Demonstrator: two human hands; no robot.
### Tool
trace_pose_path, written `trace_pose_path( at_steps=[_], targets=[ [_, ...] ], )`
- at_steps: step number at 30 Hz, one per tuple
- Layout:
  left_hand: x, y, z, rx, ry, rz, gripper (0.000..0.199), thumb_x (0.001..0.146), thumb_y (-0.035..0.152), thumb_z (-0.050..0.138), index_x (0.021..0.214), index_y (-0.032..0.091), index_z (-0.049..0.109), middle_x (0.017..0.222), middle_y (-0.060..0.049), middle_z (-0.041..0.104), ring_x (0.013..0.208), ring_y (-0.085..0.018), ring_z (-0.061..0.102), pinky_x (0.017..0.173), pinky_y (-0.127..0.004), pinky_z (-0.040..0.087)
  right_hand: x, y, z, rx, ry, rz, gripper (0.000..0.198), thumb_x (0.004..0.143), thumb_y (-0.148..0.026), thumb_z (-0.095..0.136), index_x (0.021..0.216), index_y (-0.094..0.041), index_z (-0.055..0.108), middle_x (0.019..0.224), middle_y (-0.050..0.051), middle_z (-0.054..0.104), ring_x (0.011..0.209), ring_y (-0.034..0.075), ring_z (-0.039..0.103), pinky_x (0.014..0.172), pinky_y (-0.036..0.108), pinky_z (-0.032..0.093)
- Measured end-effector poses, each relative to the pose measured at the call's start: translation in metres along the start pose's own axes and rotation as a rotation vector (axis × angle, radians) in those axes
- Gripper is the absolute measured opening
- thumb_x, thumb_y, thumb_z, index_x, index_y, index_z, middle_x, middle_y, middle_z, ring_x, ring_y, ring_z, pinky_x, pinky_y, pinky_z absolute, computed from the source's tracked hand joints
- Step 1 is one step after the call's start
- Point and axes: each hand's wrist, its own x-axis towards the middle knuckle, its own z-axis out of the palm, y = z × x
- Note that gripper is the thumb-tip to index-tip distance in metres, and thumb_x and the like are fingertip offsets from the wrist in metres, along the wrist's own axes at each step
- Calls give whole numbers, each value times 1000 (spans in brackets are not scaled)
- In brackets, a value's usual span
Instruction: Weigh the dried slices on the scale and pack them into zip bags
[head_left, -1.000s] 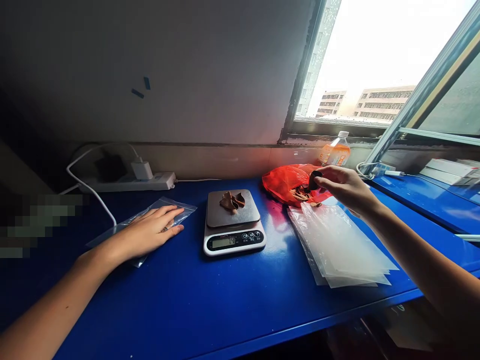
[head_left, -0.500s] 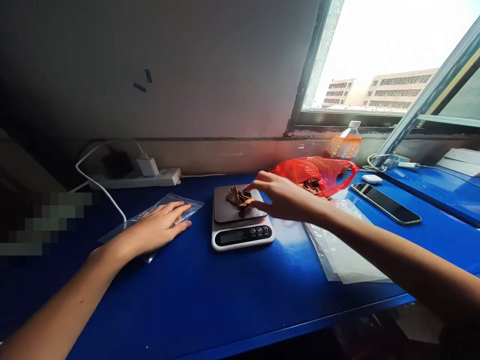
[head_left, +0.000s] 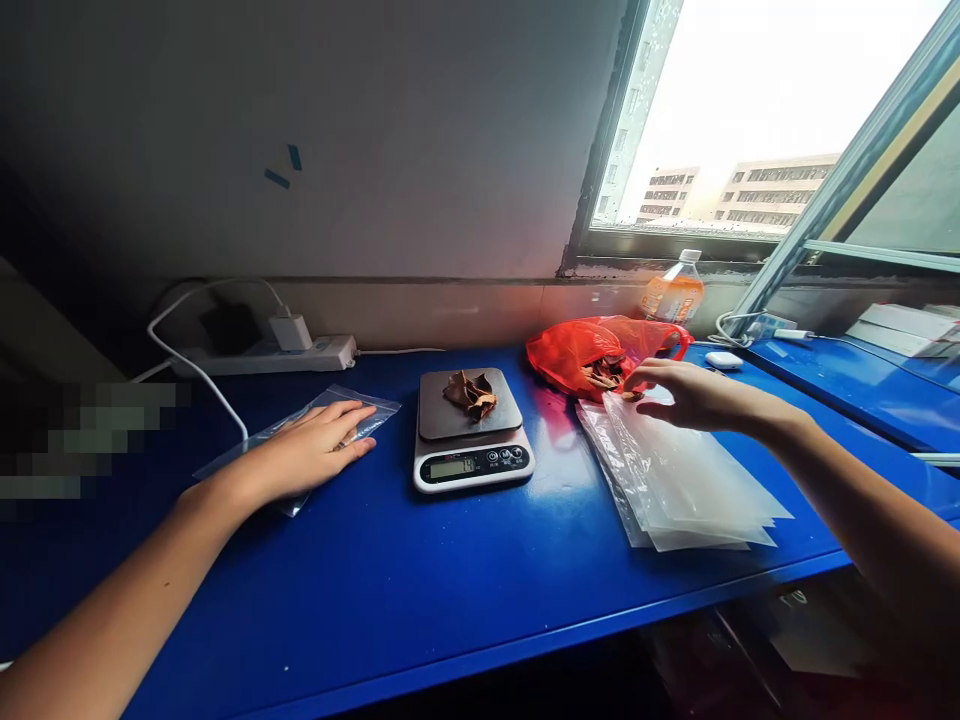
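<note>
My left hand (head_left: 304, 455) lies flat on a clear plastic bag (head_left: 379, 412), fingers stretched out. To its right stands a kitchen scale (head_left: 472, 468) with a lit display. Curled brown dried pieces, like dried peel (head_left: 474, 396), rest on its metal plate. My right hand (head_left: 694, 393) hovers by the mouth of a red plastic bag (head_left: 559, 355), thumb and fingers apart. More dried pieces (head_left: 604, 373) show in that opening, close to the fingertips. Under the right hand lies a stack of clear plastic bags (head_left: 697, 495).
Behind the red bag stands a bottle of orange drink (head_left: 675, 290). A white earphone case (head_left: 724, 360) lies right of it. At the back left, a power strip (head_left: 330, 352) holds a charger (head_left: 290, 332) with a white cable. The blue table's front edge (head_left: 480, 645) runs below.
My right hand has left the dried pieces on the scale and moved right to the red bag. The scale display now shows digits. My left hand stays on the clear bag.
</note>
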Motion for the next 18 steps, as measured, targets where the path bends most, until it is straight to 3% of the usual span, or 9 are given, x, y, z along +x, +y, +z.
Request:
trace_pose_path(
  at_steps=[3,8,10,18],
  targets=[
    [-1,1,-1,-13,-6,-4,79,87,65,30,150,19,37,157,-9,34,142,-34,33,115,-49,30,4,-8,3,-38,57,6,17,87,-18,50,81,-18,66,85,10,69,78,23,63,74,37,49],
    [1,-2,3,-19,9,-11,76,87,66,32,149,23,40,155,-8,37,141,-34,34,113,-51,31,4,-39,-11,16,458,-60,14,88,-23,55,84,-18,67,86,9,65,73,18,61,68,32,48],
    [1,-2,3,-18,3,-13,76,87,65,32,149,22,40,156,-9,36,141,-34,33,114,-51,30,4,-58,-17,31,541,-115,12,88,-25,58,84,-19,67,84,7,63,71,17,60,65,30,47],
    [-3,8,-4,-4,-41,-36,79,87,64,28,151,19,34,158,-8,32,143,-33,29,115,-51,28,6,-129,-13,191,401,-193,8,89,-15,56,86,-18,63,68,-1,64,58,8,57,54,20,41]
  ],
)
